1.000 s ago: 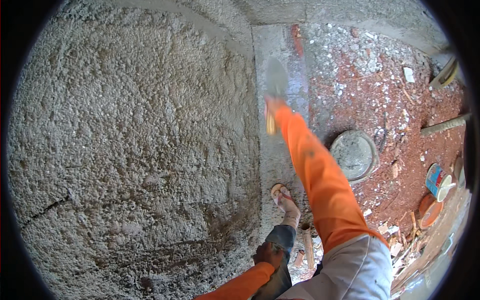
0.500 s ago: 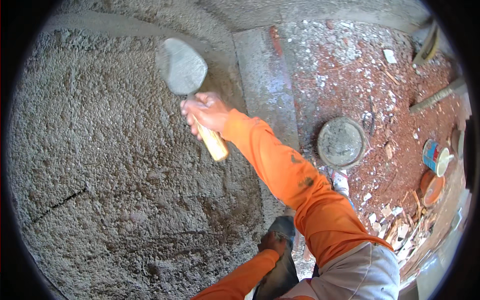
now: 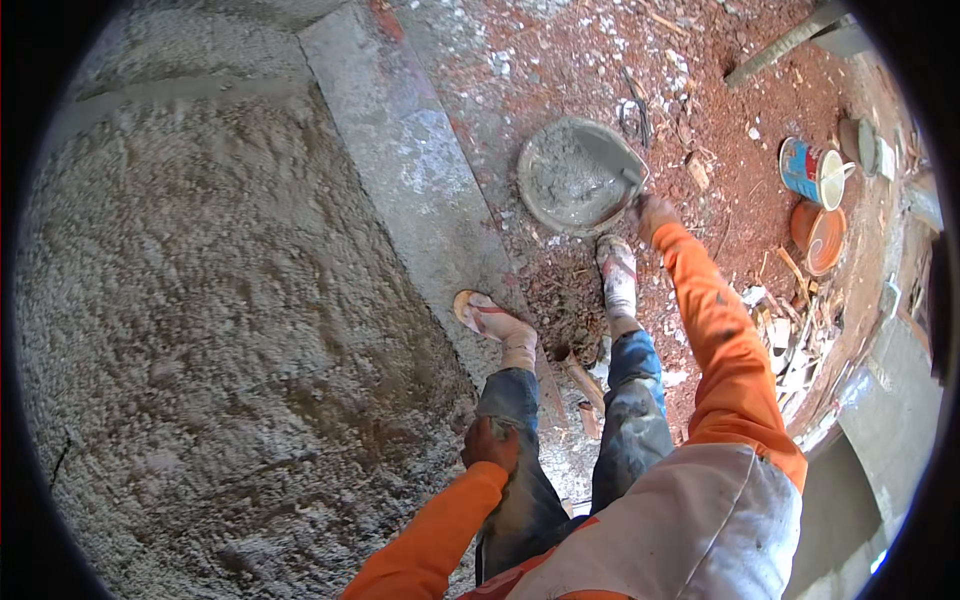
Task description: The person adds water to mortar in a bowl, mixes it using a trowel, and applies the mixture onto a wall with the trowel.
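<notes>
My right hand (image 3: 655, 216) is closed round the trowel's handle at the near right rim of a round pan (image 3: 527, 190). The trowel's grey blade (image 3: 610, 158) reaches into the wet grey mortar (image 3: 565, 175) in the pan; the handle is mostly hidden by my fingers. My left hand (image 3: 491, 445) lies on my left knee, holding nothing that shows. On my left spreads a rough, mortar-coated wall (image 3: 230, 290).
A smooth concrete strip (image 3: 410, 160) runs along the wall's foot. Rubble lies on the red soil (image 3: 730, 130). At right are a blue-and-red paint can (image 3: 800, 168), an orange bucket (image 3: 803, 228) and scrap pieces (image 3: 785, 340). My sandalled feet (image 3: 490, 318) stand near the pan.
My right hand has swung from in front of the wall down and right to the pan, bringing the trowel into the mortar. The view has shifted right; my left hand stays on the knee.
</notes>
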